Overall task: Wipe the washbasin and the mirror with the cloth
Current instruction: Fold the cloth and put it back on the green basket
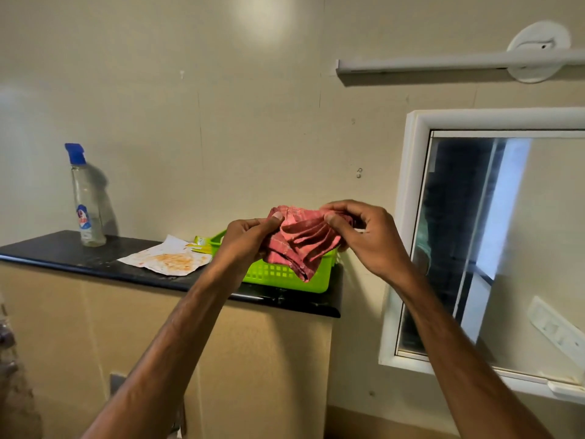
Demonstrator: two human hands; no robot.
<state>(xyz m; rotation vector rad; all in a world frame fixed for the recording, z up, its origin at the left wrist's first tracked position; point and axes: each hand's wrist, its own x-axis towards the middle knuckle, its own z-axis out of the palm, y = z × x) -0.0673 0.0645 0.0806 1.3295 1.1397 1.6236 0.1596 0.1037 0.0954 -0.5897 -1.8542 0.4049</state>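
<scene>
A red checked cloth (303,240) hangs bunched in folds between both hands, above a green basket. My left hand (245,240) pinches its left edge with thumb on top. My right hand (364,234) grips its right edge. The mirror (512,248), in a white frame, is on the wall just right of my right hand and reflects a dark doorway and a pale wall. The washbasin is not in view.
A green plastic basket (285,277) sits on a black stone ledge (95,258) under the cloth. A stained paper (164,258) lies beside it, and a clear spray bottle (84,198) with a blue nozzle stands at the left. A white tube light (459,63) is mounted above the mirror.
</scene>
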